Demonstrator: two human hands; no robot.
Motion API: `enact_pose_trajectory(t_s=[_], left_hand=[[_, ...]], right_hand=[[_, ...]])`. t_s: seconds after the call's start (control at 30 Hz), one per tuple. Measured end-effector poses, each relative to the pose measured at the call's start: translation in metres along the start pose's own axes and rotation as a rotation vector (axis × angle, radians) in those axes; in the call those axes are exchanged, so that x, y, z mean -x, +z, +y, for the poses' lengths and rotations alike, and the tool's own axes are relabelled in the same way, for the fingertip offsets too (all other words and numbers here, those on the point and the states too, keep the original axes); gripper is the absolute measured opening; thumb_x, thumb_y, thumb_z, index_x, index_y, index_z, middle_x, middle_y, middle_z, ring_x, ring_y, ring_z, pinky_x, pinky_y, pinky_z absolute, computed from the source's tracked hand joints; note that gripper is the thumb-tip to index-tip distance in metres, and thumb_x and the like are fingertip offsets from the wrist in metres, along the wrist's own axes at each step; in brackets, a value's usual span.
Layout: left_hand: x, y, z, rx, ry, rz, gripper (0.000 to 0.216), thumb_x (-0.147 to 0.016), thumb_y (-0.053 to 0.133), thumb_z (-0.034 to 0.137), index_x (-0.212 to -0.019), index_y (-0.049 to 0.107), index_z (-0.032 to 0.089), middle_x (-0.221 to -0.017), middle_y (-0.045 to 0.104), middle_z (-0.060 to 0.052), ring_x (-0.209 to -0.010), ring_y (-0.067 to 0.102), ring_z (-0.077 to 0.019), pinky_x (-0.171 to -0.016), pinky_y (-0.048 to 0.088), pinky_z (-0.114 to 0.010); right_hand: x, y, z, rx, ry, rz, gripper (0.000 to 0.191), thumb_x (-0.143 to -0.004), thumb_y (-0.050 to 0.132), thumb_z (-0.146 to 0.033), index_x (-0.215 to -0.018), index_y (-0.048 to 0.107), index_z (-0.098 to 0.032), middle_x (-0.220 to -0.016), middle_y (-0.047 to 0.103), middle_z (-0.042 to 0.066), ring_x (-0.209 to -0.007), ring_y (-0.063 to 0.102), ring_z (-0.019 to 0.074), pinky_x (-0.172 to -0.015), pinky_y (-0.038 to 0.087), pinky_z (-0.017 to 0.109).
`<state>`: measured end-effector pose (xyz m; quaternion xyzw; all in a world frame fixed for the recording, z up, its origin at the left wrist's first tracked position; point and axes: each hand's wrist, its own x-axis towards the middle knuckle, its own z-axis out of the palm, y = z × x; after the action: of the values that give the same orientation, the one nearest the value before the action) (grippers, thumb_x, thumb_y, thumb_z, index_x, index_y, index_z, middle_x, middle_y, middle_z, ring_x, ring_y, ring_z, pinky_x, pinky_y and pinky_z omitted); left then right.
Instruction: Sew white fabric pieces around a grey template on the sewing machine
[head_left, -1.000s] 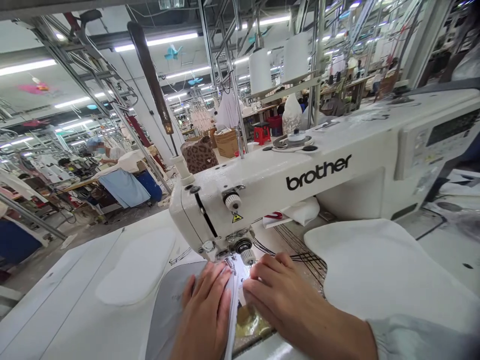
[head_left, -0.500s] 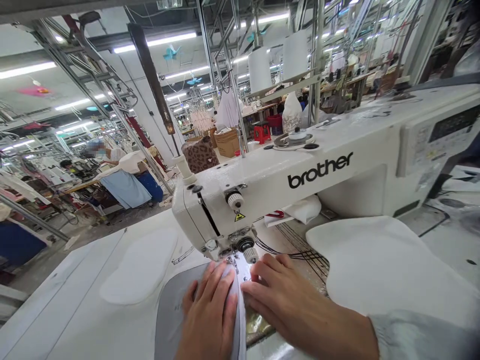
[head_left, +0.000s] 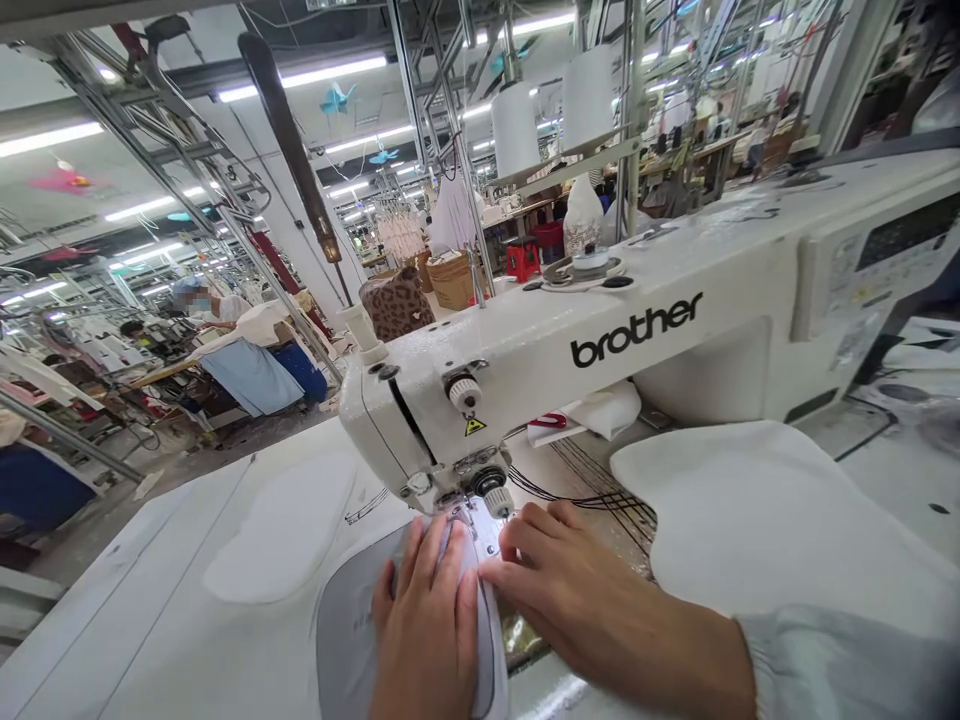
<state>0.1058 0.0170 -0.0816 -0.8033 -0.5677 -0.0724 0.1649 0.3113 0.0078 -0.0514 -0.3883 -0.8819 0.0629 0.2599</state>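
Observation:
Under the head of a white sewing machine (head_left: 637, 340) lies a rounded grey fabric piece (head_left: 349, 630) with a white layer at its right edge. My left hand (head_left: 427, 620) rests flat on top of it, fingers stretched toward the presser foot (head_left: 463, 517). On the right, my right hand (head_left: 585, 600) has its fingers curled, with the thumb and fingertips at the fabric's edge beside the lit needle plate (head_left: 487, 535). The needle tip is too small to make out.
A white shaped piece (head_left: 281, 540) lies on the table to the left. Another large white piece (head_left: 772, 500) is right of my right hand. Dark threads (head_left: 592, 490) and a red-handled tool (head_left: 551, 420) lie behind the needle area. Thread cones (head_left: 516, 130) stand above.
The grey fabric piece has turned slightly under the machine head, its lower right edge now further right. My left hand has shifted slightly right with it. My right hand stays nearly in place.

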Motion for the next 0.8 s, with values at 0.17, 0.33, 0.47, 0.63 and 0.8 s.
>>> enact_pose_trajectory(t_s=[0.17, 0.33, 0.47, 0.63, 0.8], left_hand=[[-0.002, 0.011, -0.012, 0.005, 0.113, 0.004, 0.045, -0.098, 0.037, 0.027, -0.141, 0.050, 0.025, -0.147, 0.048, -0.007, -0.133, 0.048, -0.0328, -0.091, 0.054, -0.053], [-0.002, 0.004, -0.031, 0.182, 0.168, -0.024, 0.045, -0.098, 0.038, 0.028, -0.142, 0.048, 0.027, -0.147, 0.049, -0.007, -0.134, 0.047, -0.0314, -0.093, 0.055, -0.052], [-0.001, -0.010, -0.039, 0.242, 0.295, -0.004, 0.044, -0.097, 0.042, 0.027, -0.141, 0.046, 0.029, -0.150, 0.046, -0.004, -0.140, 0.039, -0.0259, -0.099, 0.052, -0.042], [0.004, -0.009, -0.035, 0.141, 0.317, 0.088, 0.046, -0.097, 0.043, 0.024, -0.143, 0.043, 0.029, -0.150, 0.047, -0.004, -0.140, 0.039, -0.0253, -0.099, 0.051, -0.040], [0.004, -0.005, -0.024, 0.161, 0.204, 0.122, 0.038, -0.098, 0.039, 0.027, -0.134, 0.054, 0.029, -0.144, 0.054, -0.003, -0.137, 0.045, -0.0247, -0.099, 0.049, -0.044]], right_hand=[[0.000, -0.002, -0.001, 0.005, -0.004, -0.001, 0.019, -0.096, 0.045, -0.010, -0.100, 0.059, -0.023, -0.096, 0.059, 0.001, -0.090, 0.048, 0.0178, -0.078, 0.029, 0.034], [0.003, -0.011, -0.001, -0.025, -0.096, -0.042, 0.016, -0.097, 0.046, -0.014, -0.094, 0.061, -0.021, -0.097, 0.060, 0.000, -0.092, 0.048, 0.0160, -0.081, 0.028, 0.034], [0.003, -0.018, -0.001, -0.025, -0.170, -0.074, 0.015, -0.096, 0.049, -0.017, -0.090, 0.062, -0.019, -0.095, 0.061, 0.000, -0.091, 0.048, 0.0151, -0.082, 0.028, 0.033], [0.002, -0.018, 0.001, -0.034, -0.158, -0.079, 0.014, -0.093, 0.051, -0.014, -0.087, 0.063, -0.019, -0.092, 0.061, 0.000, -0.087, 0.048, 0.0148, -0.080, 0.029, 0.033], [0.003, -0.013, 0.003, -0.018, -0.130, -0.056, 0.015, -0.092, 0.052, -0.012, -0.088, 0.064, -0.020, -0.091, 0.061, 0.000, -0.088, 0.049, 0.0146, -0.081, 0.030, 0.033]])
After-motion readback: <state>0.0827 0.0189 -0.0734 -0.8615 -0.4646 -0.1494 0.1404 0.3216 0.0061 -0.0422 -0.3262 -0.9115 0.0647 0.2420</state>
